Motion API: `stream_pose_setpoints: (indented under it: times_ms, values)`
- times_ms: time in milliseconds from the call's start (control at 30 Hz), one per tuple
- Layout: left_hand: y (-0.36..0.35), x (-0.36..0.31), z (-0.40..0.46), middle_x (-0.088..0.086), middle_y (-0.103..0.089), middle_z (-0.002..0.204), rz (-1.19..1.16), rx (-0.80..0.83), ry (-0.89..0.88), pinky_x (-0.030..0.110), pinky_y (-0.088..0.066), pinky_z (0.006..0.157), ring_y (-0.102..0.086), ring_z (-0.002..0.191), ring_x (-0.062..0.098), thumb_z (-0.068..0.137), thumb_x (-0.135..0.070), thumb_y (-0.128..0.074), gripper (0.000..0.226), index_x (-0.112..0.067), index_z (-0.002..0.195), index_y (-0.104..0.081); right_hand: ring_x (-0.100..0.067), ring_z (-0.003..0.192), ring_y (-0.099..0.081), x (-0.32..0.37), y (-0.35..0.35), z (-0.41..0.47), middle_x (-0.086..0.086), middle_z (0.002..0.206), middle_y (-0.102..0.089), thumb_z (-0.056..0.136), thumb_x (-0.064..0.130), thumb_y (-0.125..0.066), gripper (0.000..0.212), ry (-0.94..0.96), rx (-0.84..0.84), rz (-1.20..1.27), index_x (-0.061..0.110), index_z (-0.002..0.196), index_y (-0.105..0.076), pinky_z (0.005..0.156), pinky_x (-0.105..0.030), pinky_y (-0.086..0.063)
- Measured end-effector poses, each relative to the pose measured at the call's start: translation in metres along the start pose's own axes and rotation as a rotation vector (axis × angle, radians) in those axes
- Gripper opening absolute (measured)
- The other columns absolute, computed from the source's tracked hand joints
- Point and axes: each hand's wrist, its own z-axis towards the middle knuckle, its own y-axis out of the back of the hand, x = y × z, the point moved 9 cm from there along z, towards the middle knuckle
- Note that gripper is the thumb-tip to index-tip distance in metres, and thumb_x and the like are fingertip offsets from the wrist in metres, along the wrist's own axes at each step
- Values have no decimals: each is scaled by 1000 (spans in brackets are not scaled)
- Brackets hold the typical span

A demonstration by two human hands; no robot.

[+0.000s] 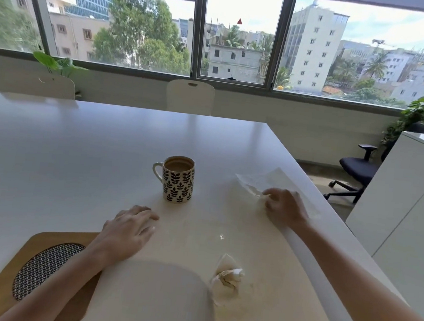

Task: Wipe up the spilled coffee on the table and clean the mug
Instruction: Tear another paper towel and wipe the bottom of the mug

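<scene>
A white mug [178, 180] with a black leaf pattern stands upright on the white table [77, 147], holding brown coffee, handle to the left. My right hand [282, 207] rests on a flat white paper tissue [268, 180] near the table's right edge, fingers pinching its lower part. My left hand [127, 230] lies flat on the table below and left of the mug, palm down, holding nothing. A crumpled, coffee-stained tissue [226, 278] lies in front of me. A faint wet film [220, 236] shines between the hands.
A wooden board [14, 270] with a woven black-and-white mat [45, 268] lies under my left forearm. Pale chairs [190, 96] stand at the far side. A black office chair [357, 169] and white cabinet [408, 205] are to the right.
</scene>
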Motion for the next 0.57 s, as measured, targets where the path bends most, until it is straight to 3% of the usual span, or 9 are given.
stream_pose_setpoints:
  times_ms: [100, 200, 267, 334, 400, 467, 534, 567]
  values:
    - [17, -29, 4, -11, -55, 124, -138, -83, -126, 27, -43, 94, -53, 113, 8, 93, -27, -54, 25, -28, 117, -60, -20, 79, -69, 0, 19, 11, -4, 84, -73, 75, 8, -67, 31, 1, -33, 109, 20, 104, -70, 79, -30, -52]
    - [44, -68, 12, -20, -64, 107, -297, -154, -234, 6, -44, 78, -60, 97, -7, 91, -24, -59, 21, -35, 108, -65, -10, 67, -64, 7, 43, 23, 3, 80, -71, 75, 7, -72, 32, -17, 29, 366, 22, 103, -69, 67, -24, -48]
    - [53, -95, 23, -22, -67, 100, -446, -118, -281, 7, -47, 73, -64, 90, -6, 90, -22, -61, 21, -40, 100, -65, -10, 63, -64, 18, 59, 29, 5, 79, -73, 75, 7, -74, 30, -44, 132, 635, 19, 101, -71, 59, -24, -48]
    - [51, -119, 39, -17, -65, 110, -596, -23, -282, 12, -49, 71, -65, 90, -5, 90, -24, -61, 24, -38, 110, -61, -14, 61, -67, 32, 75, 32, 1, 79, -75, 71, 7, -74, 30, -49, 249, 898, 18, 99, -72, 55, -25, -52]
    - [47, -135, 57, -14, -52, 129, -680, 47, -209, 13, -46, 80, -58, 103, -9, 87, -35, -63, 50, -29, 133, -45, -18, 65, -70, 47, 87, 34, -4, 82, -75, 65, 7, -73, 35, -23, 382, 1066, 18, 98, -72, 56, -28, -55]
    - [44, -146, 72, -12, -43, 133, -766, 100, -124, 17, -41, 87, -50, 113, -3, 82, -49, -62, 76, -22, 144, -27, -20, 70, -70, 57, 93, 32, -6, 84, -75, 58, 2, -71, 45, -8, 499, 1151, 18, 100, -71, 59, -30, -57]
    - [42, -158, 82, -10, -62, 121, -926, 159, -104, 8, -45, 72, -60, 92, -11, 80, -52, -62, 67, -17, 133, -41, -14, 68, -70, 63, 97, 28, -2, 81, -75, 66, -6, -57, 44, 20, 541, 1205, 21, 96, -74, 59, -25, -56]
    - [40, -161, 87, -10, -72, 103, -1031, 181, -88, 6, -48, 61, -65, 78, -10, 82, -48, -62, 52, -15, 120, -51, -10, 66, -70, 65, 97, 25, 1, 79, -75, 73, -8, -48, 45, 31, 541, 1233, 23, 92, -75, 57, -21, -55]
